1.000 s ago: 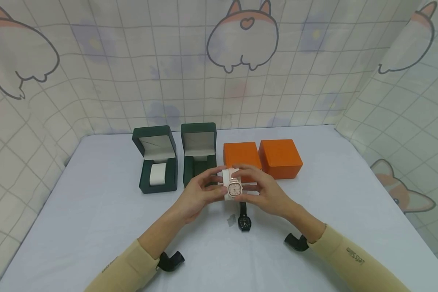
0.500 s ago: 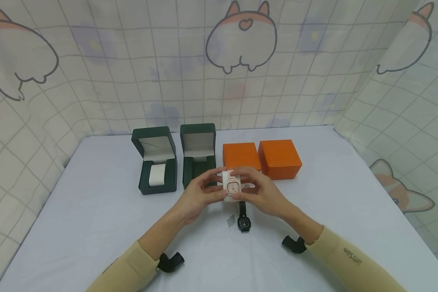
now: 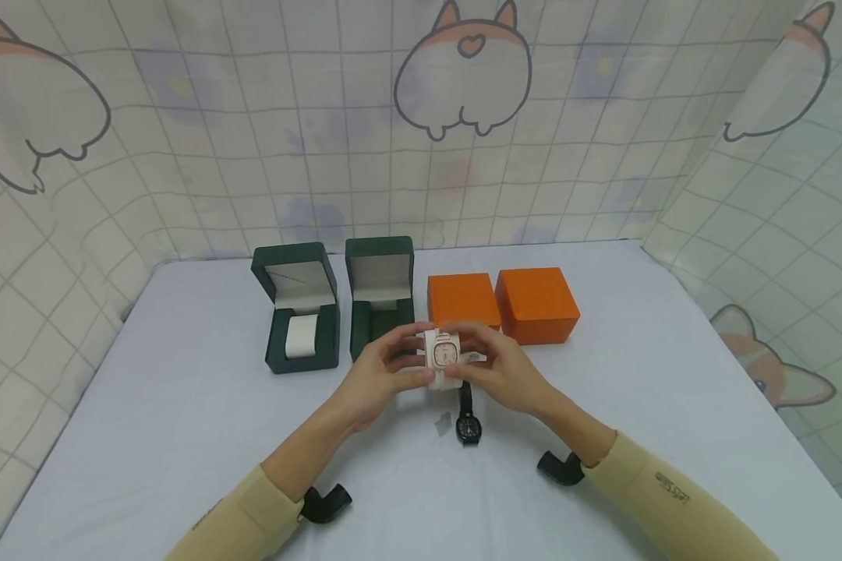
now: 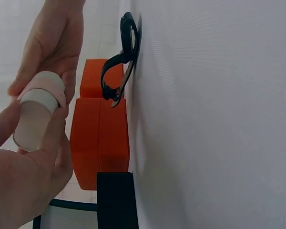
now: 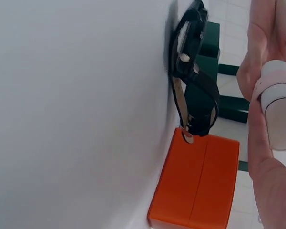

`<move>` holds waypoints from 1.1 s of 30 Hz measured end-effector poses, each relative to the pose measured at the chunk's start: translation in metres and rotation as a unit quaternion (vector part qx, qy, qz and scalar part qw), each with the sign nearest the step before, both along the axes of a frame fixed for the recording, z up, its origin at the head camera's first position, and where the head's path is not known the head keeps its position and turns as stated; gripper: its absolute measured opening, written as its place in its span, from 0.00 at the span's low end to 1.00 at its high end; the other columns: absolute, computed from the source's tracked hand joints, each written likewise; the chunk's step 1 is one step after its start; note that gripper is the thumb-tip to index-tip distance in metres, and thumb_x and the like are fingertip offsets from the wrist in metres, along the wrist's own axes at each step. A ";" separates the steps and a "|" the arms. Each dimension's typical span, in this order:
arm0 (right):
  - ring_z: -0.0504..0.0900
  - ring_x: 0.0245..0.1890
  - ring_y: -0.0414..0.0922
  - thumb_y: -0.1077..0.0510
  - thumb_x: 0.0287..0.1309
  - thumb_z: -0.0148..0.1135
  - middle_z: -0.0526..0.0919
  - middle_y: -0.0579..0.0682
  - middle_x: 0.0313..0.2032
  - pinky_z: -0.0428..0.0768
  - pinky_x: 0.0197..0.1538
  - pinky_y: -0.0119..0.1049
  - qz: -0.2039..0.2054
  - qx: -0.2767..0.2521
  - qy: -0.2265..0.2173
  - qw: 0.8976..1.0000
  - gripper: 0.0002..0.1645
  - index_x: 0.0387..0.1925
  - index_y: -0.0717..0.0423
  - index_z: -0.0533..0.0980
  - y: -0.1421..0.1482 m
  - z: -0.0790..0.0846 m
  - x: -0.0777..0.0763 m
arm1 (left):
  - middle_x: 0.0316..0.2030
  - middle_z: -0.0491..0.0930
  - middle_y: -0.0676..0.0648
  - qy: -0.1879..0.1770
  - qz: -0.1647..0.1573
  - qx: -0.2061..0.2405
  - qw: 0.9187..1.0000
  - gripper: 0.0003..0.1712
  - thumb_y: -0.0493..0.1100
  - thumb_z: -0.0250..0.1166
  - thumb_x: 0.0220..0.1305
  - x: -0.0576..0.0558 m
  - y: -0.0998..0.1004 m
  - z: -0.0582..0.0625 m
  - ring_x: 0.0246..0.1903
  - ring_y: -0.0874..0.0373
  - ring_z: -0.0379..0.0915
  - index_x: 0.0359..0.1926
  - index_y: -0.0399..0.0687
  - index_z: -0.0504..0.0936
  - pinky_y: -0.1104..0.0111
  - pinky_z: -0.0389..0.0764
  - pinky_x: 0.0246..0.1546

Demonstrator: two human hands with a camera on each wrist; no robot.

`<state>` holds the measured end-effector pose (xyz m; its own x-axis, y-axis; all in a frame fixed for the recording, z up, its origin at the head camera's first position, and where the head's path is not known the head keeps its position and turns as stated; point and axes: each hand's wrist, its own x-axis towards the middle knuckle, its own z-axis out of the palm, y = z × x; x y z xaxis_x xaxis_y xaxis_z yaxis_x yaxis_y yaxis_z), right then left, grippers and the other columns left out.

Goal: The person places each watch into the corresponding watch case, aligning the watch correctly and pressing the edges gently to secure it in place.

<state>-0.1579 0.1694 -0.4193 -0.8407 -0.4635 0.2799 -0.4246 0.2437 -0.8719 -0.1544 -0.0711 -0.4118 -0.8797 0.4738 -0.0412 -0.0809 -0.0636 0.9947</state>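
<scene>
Both hands hold a white watch cushion (image 4: 31, 126) above the table in the middle of the head view. Around it sits a watch with a pale pink strap and a squarish dial (image 3: 446, 354), dial facing up. My left hand (image 3: 382, 374) grips the cushion's left end between thumb and fingers. At the other end, the thumb and fingers of my right hand (image 3: 501, 365) pinch the watch and cushion. The wrist views show the pink strap (image 5: 275, 80) wrapped round the cushion. Just below the hands, a black watch (image 3: 468, 428) lies on the table.
Two dark green watch boxes stand with lids raised; the left box (image 3: 276, 351) holds a white cushion (image 3: 301, 336), while the second box (image 3: 360, 315) is partly covered by my left hand. Two orange boxes (image 3: 537, 304) sit behind my right hand. A small grey scrap (image 3: 443, 424) lies beside the black watch.
The pink watch has shifted slightly left and away from me on the cushion, and its dial has turned a little. Both hands stay nearly in place, the right moving slightly left.
</scene>
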 end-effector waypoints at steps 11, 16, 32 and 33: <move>0.75 0.62 0.54 0.65 0.58 0.76 0.69 0.50 0.68 0.81 0.58 0.44 0.063 -0.010 -0.082 0.995 0.47 0.75 0.52 0.64 0.002 0.004 -0.004 | 0.64 0.68 0.39 -0.023 0.016 -0.009 1.000 0.38 0.34 0.69 0.69 0.001 -0.003 -0.002 0.60 0.45 0.73 0.76 0.53 0.67 0.59 0.81 0.57; 0.74 0.64 0.55 0.67 0.56 0.76 0.66 0.51 0.71 0.82 0.57 0.44 0.077 -0.010 -0.081 0.994 0.51 0.77 0.55 0.60 0.001 0.006 -0.006 | 0.64 0.68 0.39 -0.031 0.020 -0.006 0.999 0.38 0.35 0.69 0.68 0.000 -0.007 -0.001 0.60 0.45 0.73 0.75 0.54 0.66 0.58 0.81 0.57; 0.75 0.64 0.57 0.65 0.55 0.77 0.70 0.48 0.68 0.83 0.55 0.42 0.049 0.007 -0.046 0.998 0.47 0.74 0.51 0.65 -0.008 0.006 -0.010 | 0.66 0.70 0.43 0.053 0.016 -0.091 0.994 0.48 0.32 0.77 0.58 -0.002 -0.017 0.006 0.61 0.45 0.72 0.76 0.54 0.65 0.57 0.81 0.57; 0.75 0.64 0.57 0.65 0.55 0.77 0.70 0.48 0.68 0.83 0.56 0.43 0.049 0.007 -0.046 0.998 0.47 0.74 0.51 0.65 -0.008 0.006 -0.010 | 0.66 0.69 0.44 0.060 0.018 -0.100 0.993 0.48 0.32 0.78 0.57 -0.002 -0.018 0.006 0.61 0.45 0.73 0.75 0.54 0.66 0.58 0.81 0.56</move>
<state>-0.1680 0.1610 -0.4136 -0.8133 -0.5480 0.1957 -0.3649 0.2183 -0.9051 -0.1567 -0.0889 -0.4061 -0.9001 0.4350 -0.0254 0.0374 0.1350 0.9901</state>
